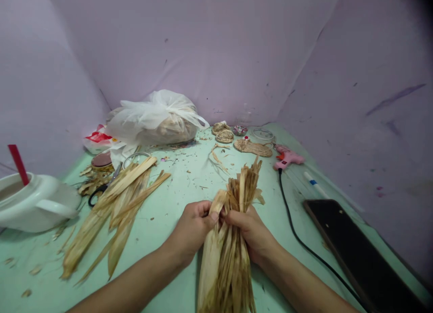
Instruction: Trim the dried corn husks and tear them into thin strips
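A thick bundle of dried husk strips [237, 254] stands lengthwise before me over the green table. Around its upper part wraps my right hand [248, 229], thumb across the front. My left hand [198, 227] pinches a wide pale husk strip [211, 254] at the bundle's left side, close to my right thumb. The strips' frayed tops [248, 180] stick up above both hands. Loose dried husk leaves [115, 214] lie in a pile to the left, partly over scissors [103, 186].
At the back sits a white plastic bag [158, 119]. A white pot [43, 202] with a red stick stands left. On the right are a pink glue gun [289, 157] with a black cord, a marker [314, 184] and a phone [358, 254]. Woven soles [253, 147] lie behind the bundle.
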A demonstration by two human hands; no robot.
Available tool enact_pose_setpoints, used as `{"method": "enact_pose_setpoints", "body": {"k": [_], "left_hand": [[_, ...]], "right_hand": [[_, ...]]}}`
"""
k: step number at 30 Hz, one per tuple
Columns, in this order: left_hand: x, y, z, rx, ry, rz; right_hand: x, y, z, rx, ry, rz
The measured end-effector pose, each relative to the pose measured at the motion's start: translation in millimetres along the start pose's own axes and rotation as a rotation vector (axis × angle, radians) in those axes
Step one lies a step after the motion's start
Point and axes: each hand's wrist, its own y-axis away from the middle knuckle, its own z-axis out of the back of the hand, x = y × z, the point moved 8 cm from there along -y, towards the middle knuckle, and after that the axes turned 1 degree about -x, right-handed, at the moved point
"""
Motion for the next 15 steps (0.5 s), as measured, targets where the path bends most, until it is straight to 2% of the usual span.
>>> {"method": "enact_pose_setpoints", "body": {"k": [4,6,8,11,15], "left_hand": [[-7,-4,1.8,0.058,0.174,0.043],[-12,-8,10.0,0.06,0.215,0.088],[-21,-14,25.5,0.022,0.18,0.096],[-35,-20,56.0,-0.083,0.0,0.099],[-59,-17,93.7,-0.244,-0.416,0.137]], "right_hand": [[-6,-3,0,0.019,-0.149,-0.182],[-5,-5,-1,0.065,-0.189,-0.261],[1,-8,2,0.082,-0.206,-0.273],[14,-11,13,0.034,-0.177,-0.207],[30,-11,23,0.006,-0.106,-0.131]]}}
